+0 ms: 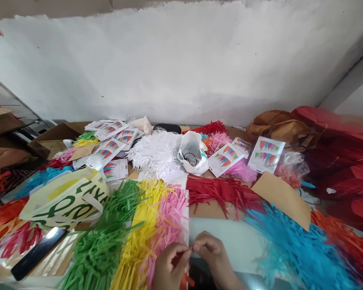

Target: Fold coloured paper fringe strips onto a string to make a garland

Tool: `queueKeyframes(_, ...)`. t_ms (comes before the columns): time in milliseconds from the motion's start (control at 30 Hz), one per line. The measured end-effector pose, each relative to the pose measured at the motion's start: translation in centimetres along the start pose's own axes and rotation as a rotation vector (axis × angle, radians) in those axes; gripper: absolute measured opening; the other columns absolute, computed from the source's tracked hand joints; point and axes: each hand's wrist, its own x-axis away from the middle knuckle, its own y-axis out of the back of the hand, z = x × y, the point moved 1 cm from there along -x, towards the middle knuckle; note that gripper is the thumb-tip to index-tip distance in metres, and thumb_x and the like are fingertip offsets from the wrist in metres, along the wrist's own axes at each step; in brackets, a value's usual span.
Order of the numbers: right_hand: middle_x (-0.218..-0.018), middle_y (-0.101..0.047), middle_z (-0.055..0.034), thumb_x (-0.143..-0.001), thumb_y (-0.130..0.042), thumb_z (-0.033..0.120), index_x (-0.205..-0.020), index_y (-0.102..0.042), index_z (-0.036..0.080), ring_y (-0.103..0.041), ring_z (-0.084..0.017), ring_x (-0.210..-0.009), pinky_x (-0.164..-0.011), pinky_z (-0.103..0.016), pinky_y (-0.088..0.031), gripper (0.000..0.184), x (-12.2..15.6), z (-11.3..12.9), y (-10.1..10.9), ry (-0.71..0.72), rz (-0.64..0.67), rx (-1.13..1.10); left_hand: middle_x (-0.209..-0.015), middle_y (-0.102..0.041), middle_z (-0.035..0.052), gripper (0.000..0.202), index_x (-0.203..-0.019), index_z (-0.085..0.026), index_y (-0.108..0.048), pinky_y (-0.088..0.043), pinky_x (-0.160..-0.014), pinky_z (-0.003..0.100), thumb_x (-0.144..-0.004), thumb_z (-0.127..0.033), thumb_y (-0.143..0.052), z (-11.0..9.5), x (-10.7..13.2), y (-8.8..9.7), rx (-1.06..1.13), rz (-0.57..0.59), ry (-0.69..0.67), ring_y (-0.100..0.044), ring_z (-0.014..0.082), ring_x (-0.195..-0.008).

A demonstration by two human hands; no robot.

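Note:
My left hand [172, 264] and my right hand [213, 257] meet at the front middle, thumbs and fingertips pinched together. Between them is the small reddish top of a paper tassel, largely covered by the fingers. Its orange strips [186, 278] hang below my left hand. Left of my hands lie bundles of pink [171, 209], yellow [142, 229] and green [97, 249] paper tassels. Red tassels [224, 191] are spread just beyond, and a large blue bundle [299, 249] lies to the right.
Behind the tassels are a white string heap [157, 153], an open white bag [193, 153] and packaged garlands [266, 155]. A cream bag [69, 201] and a dark phone [38, 253] lie left. Another person's arm [3, 161] shows at far left. A brown card [282, 197] overlaps the blue bundle.

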Motion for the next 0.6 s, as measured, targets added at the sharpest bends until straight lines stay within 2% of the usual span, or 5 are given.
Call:
queueKeyframes(167, -0.070, -0.062, -0.0020, -0.079, -0.074, 0.040, -0.066, -0.072, 0.020, -0.057, -0.017, -0.069, -0.067, -0.027, -0.042, 0.024, -0.9, 0.2, -0.4, -0.036, 0.065, 0.038, -0.079, -0.074, 0.0026, 0.016, -0.084, -0.023, -0.071, -0.058, -0.068, 0.023, -0.083, -0.037, -0.064, -0.2, -1.0, -0.2, 0.043, -0.035, -0.019, -0.071, 0.0163, -0.072)
queueKeyframes(367, -0.069, -0.063, -0.0026, -0.080, -0.072, 0.042, -0.065, -0.071, 0.019, -0.058, -0.018, -0.068, -0.068, -0.028, -0.043, 0.028, -1.7, 0.3, -0.3, -0.006, 0.058, 0.132, -0.072, -0.074, 0.0008, 0.016, -0.078, -0.025, -0.073, -0.056, -0.063, 0.020, -0.084, -0.034, -0.062, 0.4, -1.5, 0.0, -0.057, -0.042, -0.062, -0.070, 0.0140, -0.066)
queueKeyframes(500, -0.070, -0.063, -0.0026, -0.079, -0.074, 0.044, -0.067, -0.071, 0.019, -0.057, -0.017, -0.069, -0.068, -0.028, -0.044, 0.028, -1.9, -0.1, -0.2, -0.040, 0.022, 0.079, -0.075, -0.075, 0.0028, 0.021, -0.079, -0.022, -0.072, -0.058, -0.067, 0.024, -0.081, -0.042, -0.064, 1.1, -1.4, 0.1, 0.000, -0.028, 0.072, -0.070, 0.0163, -0.069)
queueKeyframes(600, -0.076, -0.067, -0.0038, -0.077, -0.075, 0.047, -0.081, -0.075, 0.020, -0.060, -0.018, -0.071, -0.068, -0.028, -0.046, 0.028, -2.0, 0.0, -0.4, -0.161, 0.116, -0.053, -0.078, -0.077, 0.0054, 0.034, -0.082, -0.020, -0.073, -0.059, -0.068, 0.026, -0.075, -0.053, -0.069, 1.4, -1.4, -0.2, 0.180, -0.054, 0.273, -0.072, 0.0191, -0.072)
